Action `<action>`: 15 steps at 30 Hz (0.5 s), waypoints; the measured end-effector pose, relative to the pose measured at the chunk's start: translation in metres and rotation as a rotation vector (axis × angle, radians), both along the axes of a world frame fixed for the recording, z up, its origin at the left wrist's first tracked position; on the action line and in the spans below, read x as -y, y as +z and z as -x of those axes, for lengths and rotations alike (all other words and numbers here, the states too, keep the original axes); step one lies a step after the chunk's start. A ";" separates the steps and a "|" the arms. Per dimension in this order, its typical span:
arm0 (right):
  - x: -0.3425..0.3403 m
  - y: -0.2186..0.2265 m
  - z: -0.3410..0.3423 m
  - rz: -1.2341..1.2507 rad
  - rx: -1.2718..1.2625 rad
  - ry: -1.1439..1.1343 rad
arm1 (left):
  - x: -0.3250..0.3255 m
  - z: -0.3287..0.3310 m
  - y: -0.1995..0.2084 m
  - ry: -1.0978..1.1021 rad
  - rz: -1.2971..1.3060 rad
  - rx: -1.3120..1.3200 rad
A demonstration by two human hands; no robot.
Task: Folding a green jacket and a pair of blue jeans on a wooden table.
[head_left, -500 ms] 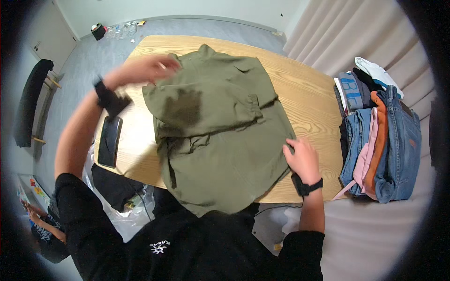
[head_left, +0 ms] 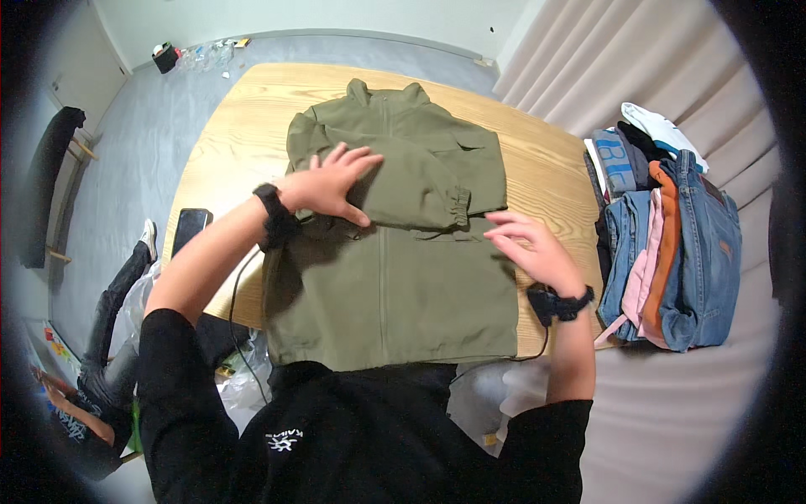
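An olive green zip jacket (head_left: 437, 294) lies front up on the wooden table, its collar at the far side and its hem over the near edge. One sleeve is folded across the chest, with its gathered cuff toward the right. My left hand (head_left: 332, 185) rests spread and flat on that folded sleeve. At the jacket's right side, my right hand (head_left: 537, 248) has its fingers apart, the tips near the jacket's edge below the cuff; nothing is in it. Whether those fingertips touch the cloth I cannot tell.
Folded clothes (head_left: 672, 252), including jeans, pink and orange garments, are piled at the table's right end. A black phone (head_left: 191, 225) lies left of the jacket on the wooden table (head_left: 546, 160). Another person (head_left: 92, 403) sits at the far left. A beige curtain (head_left: 579, 59) hangs at the right.
My left hand came down from the upper left onto the folded sleeve. The jacket now lies straighter and flatter, its collar spread. My right hand has shifted slightly up along its right edge.
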State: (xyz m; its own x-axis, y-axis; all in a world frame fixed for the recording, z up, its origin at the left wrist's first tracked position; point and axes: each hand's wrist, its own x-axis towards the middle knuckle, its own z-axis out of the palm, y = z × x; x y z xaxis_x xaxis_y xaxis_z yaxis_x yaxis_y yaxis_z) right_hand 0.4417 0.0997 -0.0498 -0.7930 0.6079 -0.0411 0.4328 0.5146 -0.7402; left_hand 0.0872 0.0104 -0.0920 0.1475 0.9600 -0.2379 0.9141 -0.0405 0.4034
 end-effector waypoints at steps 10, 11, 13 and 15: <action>-0.016 -0.043 0.062 -0.019 -0.073 -0.049 | -0.012 -0.007 0.009 0.315 -0.527 0.787; -0.015 -0.041 0.065 0.039 -0.060 -0.080 | -0.015 0.008 0.005 0.395 -0.584 1.029; -0.009 -0.040 0.071 -0.118 -0.055 0.014 | -0.009 0.033 0.007 0.595 -0.640 1.419; -0.001 -0.033 0.081 -0.267 0.040 0.141 | 0.009 0.076 0.006 0.722 -0.694 1.613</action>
